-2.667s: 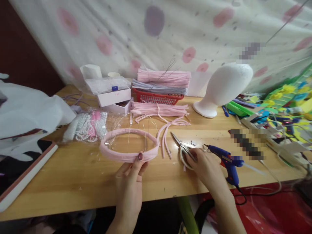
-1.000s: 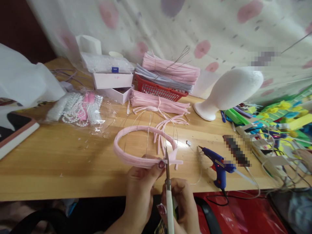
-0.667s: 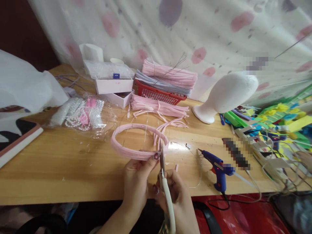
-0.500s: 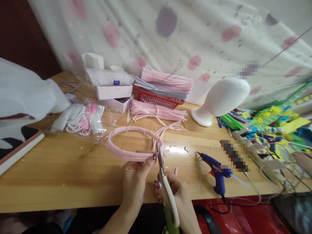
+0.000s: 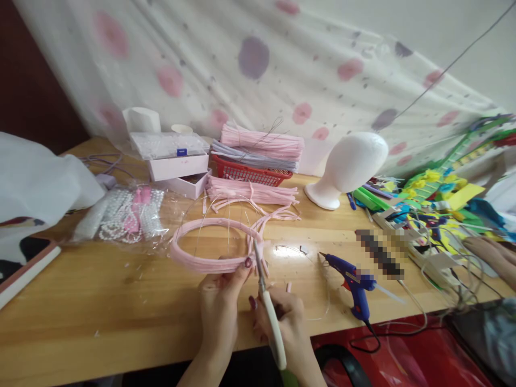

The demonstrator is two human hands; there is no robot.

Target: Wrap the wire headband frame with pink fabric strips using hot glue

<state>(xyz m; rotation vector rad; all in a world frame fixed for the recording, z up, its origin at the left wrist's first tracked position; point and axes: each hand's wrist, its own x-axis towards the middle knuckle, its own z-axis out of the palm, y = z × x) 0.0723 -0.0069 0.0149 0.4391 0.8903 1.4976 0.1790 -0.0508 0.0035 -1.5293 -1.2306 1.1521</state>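
My left hand (image 5: 223, 298) pinches the near right side of a pink ring (image 5: 189, 259) made of fuzzy strips, with thin wires arching up over it. In my right hand (image 5: 284, 314) is a pair of scissors (image 5: 274, 328) with white handles. Their blades point away from me and lie at the strip ends on the ring's right side, beside my left thumb. Whether the blades are closed on a strip I cannot tell. Loose pink strips (image 5: 278, 216) trail just behind the ring, and a short pink offcut (image 5: 289, 287) lies to the right of the scissors.
A blue glue gun (image 5: 355, 277) stands on the right, its cord hanging over the edge. Behind are a white foam head (image 5: 349, 166), a red basket (image 5: 250, 173) of pipe cleaners and a bag of pearl beads (image 5: 131, 215). Another person's hand (image 5: 484, 252) is at far right.
The camera view has tilted up and turned slightly right. My hands, the ring and the scissors keep nearly the same arrangement, and the scissor handles look closer together.
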